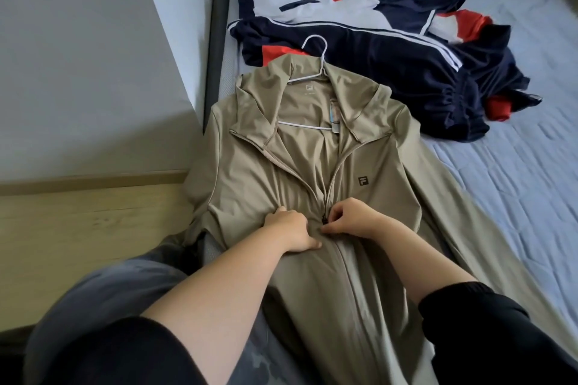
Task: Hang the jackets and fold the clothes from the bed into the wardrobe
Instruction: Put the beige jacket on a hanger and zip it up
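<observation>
Landmark: jacket (312, 166), laid flat on the bed (500, 181), front up, collar at the far end. Hanger (316, 72): inside the jacket's shoulders, hook projecting beyond the collar. Heap of clothes (391, 50): behind the jacket and to its right, on the bed, apparently touching the collar. Left hand (289, 233) and right hand (353, 217): on the jacket's front, either side of the zip. Bed frame post (217, 40): left of the jacket. Floor (78, 228): left of the jacket, below the bed edge.

A bed (516, 166) with a pale blue quilted sheet fills the right side, its dark frame post (215, 40) against a grey-white wall (78, 56), with light wooden floor (78, 228) below in soft daylight.
</observation>
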`<act>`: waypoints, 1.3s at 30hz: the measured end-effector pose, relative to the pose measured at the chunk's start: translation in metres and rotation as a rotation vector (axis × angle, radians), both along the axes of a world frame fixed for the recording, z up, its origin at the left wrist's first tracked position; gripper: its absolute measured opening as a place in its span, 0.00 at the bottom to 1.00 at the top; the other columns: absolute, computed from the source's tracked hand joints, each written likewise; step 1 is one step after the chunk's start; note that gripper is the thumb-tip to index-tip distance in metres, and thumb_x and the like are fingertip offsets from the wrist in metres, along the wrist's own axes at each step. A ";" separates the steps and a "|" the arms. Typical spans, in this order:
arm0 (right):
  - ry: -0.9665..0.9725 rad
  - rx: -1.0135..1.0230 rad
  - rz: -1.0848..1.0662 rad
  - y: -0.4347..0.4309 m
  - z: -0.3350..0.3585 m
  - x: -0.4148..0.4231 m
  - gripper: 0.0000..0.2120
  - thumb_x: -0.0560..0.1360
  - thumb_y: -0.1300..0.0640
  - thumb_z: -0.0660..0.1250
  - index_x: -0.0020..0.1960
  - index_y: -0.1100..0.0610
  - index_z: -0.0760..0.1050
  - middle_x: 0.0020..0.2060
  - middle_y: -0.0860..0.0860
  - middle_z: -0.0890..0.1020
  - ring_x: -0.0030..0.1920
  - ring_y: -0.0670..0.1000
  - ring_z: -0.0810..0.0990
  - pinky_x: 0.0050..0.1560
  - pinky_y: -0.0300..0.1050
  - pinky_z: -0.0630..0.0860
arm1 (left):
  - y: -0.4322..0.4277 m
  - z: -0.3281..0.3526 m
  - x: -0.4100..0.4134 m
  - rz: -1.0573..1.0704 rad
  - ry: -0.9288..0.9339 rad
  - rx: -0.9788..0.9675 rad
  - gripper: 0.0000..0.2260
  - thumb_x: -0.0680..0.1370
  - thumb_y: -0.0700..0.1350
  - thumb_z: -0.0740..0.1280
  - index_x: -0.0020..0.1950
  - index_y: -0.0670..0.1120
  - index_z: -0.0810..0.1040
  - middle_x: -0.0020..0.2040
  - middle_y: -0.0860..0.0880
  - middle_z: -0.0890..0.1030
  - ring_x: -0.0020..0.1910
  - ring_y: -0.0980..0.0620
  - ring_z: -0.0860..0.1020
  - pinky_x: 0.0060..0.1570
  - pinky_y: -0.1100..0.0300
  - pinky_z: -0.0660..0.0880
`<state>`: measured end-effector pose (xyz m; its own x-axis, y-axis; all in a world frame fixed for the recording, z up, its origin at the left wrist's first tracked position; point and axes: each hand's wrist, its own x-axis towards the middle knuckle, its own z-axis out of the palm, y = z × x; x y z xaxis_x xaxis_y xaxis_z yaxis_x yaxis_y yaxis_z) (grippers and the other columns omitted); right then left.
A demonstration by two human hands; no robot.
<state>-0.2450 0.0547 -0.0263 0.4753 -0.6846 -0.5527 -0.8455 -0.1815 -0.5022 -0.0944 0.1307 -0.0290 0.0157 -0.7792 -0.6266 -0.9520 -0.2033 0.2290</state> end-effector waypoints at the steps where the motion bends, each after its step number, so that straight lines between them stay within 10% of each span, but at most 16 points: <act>1: 0.016 -0.021 0.028 0.000 -0.001 0.001 0.11 0.66 0.51 0.77 0.33 0.54 0.77 0.30 0.47 0.77 0.33 0.44 0.74 0.37 0.38 0.70 | 0.000 -0.001 0.000 0.007 0.003 0.006 0.27 0.72 0.67 0.63 0.60 0.49 0.78 0.62 0.49 0.76 0.66 0.44 0.66 0.59 0.52 0.67; 16: -0.301 0.301 -0.288 -0.001 0.002 -0.010 0.11 0.75 0.65 0.63 0.34 0.60 0.76 0.32 0.53 0.76 0.33 0.47 0.73 0.36 0.35 0.71 | 0.002 -0.002 -0.024 0.182 -0.131 -0.026 0.42 0.66 0.77 0.57 0.68 0.49 0.73 0.66 0.49 0.74 0.68 0.46 0.63 0.62 0.47 0.60; 39: 0.264 -0.678 0.641 -0.019 0.025 0.021 0.08 0.79 0.53 0.61 0.50 0.56 0.76 0.49 0.51 0.78 0.54 0.54 0.77 0.42 0.45 0.68 | -0.006 -0.012 -0.028 0.115 -0.251 -0.038 0.36 0.67 0.74 0.61 0.66 0.51 0.73 0.65 0.49 0.74 0.67 0.46 0.64 0.61 0.46 0.59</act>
